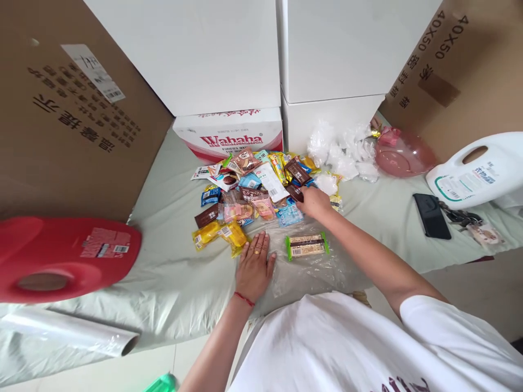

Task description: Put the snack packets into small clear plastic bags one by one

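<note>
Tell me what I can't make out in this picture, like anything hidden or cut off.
All in the head view:
Underside of the right hand: hidden by its own back, so whether it grips the brown packet is unclear.
Lower layers of the snack pile: covered by upper packets.
Red jug: cut off by the left edge.
Green object: cut off by the bottom edge, unidentifiable.
Fine print on the wrapped bar: too small.

Packaged snacks [270, 181] lie before a carton [231, 135], left of a phone [432, 216].
</note>
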Demonstrator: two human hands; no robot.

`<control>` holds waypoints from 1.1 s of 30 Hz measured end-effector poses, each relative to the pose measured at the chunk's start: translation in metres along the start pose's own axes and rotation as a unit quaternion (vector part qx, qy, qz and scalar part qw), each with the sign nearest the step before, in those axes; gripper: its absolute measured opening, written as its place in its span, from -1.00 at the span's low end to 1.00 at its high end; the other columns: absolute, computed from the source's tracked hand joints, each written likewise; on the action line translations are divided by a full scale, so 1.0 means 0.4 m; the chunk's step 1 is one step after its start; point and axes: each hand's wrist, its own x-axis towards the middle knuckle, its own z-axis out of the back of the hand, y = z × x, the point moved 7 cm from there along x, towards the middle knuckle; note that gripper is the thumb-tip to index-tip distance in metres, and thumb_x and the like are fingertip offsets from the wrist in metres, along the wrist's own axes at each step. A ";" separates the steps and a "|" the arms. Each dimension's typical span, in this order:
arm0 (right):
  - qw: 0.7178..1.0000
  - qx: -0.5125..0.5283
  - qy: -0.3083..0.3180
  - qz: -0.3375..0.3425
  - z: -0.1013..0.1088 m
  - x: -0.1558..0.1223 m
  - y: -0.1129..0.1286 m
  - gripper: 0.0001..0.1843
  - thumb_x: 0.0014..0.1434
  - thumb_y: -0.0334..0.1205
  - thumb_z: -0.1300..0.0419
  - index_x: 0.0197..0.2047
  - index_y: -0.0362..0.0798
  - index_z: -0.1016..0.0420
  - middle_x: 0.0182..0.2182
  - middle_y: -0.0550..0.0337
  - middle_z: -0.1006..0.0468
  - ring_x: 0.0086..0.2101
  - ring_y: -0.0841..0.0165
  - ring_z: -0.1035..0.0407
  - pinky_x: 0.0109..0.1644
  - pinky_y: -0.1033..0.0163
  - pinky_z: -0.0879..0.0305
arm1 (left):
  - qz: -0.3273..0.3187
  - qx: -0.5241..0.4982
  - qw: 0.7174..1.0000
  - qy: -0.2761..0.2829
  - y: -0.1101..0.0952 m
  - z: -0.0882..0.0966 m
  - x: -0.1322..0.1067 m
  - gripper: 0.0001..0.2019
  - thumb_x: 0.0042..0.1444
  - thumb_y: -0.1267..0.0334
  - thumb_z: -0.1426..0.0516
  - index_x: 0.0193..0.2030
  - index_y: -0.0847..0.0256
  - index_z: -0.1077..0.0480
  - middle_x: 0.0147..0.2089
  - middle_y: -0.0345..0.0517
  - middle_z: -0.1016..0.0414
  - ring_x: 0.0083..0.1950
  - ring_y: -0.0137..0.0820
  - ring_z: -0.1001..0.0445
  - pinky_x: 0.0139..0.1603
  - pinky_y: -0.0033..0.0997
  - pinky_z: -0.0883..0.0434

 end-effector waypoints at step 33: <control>0.933 0.181 -0.017 0.310 -0.183 -0.584 -0.249 -0.74 0.42 -0.26 -0.08 0.05 0.02 -0.55 0.06 -0.02 -0.56 0.05 0.16 -0.42 0.10 -0.03 -0.46 | -0.214 -0.141 0.967 0.010 -0.045 0.071 -0.155 -0.77 0.34 0.27 -0.10 0.06 0.19 -0.50 0.28 0.14 -0.49 0.39 -0.14 -0.38 0.34 -0.08 -0.46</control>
